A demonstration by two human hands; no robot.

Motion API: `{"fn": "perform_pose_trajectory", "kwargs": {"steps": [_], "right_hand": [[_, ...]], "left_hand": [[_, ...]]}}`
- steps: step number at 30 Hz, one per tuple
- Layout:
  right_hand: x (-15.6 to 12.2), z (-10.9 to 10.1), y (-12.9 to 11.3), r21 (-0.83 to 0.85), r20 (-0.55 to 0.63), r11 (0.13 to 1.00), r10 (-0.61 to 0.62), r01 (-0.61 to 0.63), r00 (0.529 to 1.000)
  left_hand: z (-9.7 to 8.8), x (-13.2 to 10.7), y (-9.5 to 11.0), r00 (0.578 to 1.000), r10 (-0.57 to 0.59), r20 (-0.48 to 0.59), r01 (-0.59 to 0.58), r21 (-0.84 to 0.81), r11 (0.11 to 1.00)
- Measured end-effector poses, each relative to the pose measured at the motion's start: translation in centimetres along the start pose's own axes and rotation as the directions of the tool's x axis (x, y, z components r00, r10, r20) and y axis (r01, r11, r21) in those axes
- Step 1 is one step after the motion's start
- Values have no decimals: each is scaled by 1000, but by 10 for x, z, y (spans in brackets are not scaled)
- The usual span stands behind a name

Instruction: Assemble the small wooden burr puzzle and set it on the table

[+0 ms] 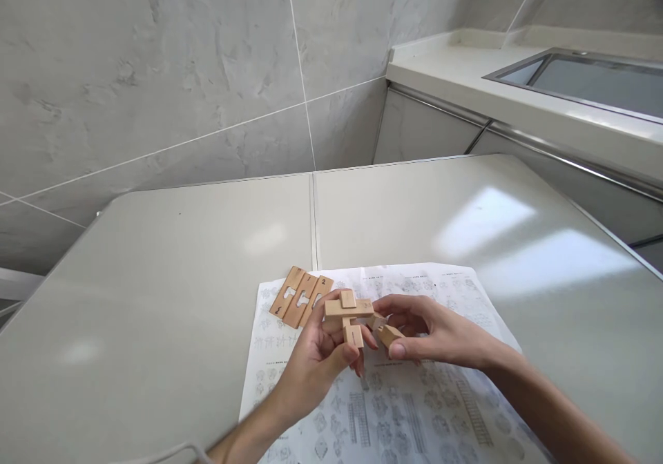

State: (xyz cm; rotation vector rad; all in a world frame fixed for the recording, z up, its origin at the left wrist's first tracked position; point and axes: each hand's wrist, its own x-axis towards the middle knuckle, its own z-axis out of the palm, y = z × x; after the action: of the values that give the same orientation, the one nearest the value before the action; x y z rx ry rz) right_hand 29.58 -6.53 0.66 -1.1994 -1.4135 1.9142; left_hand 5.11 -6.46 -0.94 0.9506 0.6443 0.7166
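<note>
Several interlocked wooden puzzle pieces (348,309) form a cross shape, held up over the paper by my left hand (315,360). My left fingers and thumb wrap round its lower and left side. Just to the right, my right hand (427,329) pinches a loose wooden piece (391,336) between thumb and fingers. That piece is close to the right end of the cross; whether they touch I cannot tell. Three flat notched wooden pieces (302,297) with handwritten marks lie side by side beyond my left hand, which partly hides the rightmost one.
A large printed sheet (383,395) with small diagrams lies under my hands on the pale glossy table (155,298). A seam runs along the table's middle. A grey tiled wall (207,70) stands behind; a white counter (456,70) with a sink is at the right.
</note>
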Motion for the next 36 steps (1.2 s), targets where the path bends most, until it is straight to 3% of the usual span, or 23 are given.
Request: {"fn": "perform_pose_trajectory", "kwargs": {"steps": [5,10,18,25,29,33,36], "right_hand": [[0,0,0,216,87,976,-27,7,996],[1,3,5,263,132,965,-53,17,990],[5,4,19,324,223,946,-82,6,971],[3,9,12,279,199,959,-99,40,975],[3,12,11,268,181,961,-127,75,975],[1,16,11,220,150,963,-188,152,971],[0,20,7,84,76,972,-225,218,971]], "left_hand": [[-4,-4,-3,997,-16,-72,20,58,998],[-5,-8,-6,994,-64,-90,77,147,986],[-2,-6,-3,998,-56,-29,63,326,943],[-3,-5,-2,998,7,58,-36,518,855],[-1,-5,-2,994,74,78,-104,522,846],[-2,-6,-2,991,128,44,-133,493,860],[-2,-7,0,990,135,-49,-103,418,902]]}}
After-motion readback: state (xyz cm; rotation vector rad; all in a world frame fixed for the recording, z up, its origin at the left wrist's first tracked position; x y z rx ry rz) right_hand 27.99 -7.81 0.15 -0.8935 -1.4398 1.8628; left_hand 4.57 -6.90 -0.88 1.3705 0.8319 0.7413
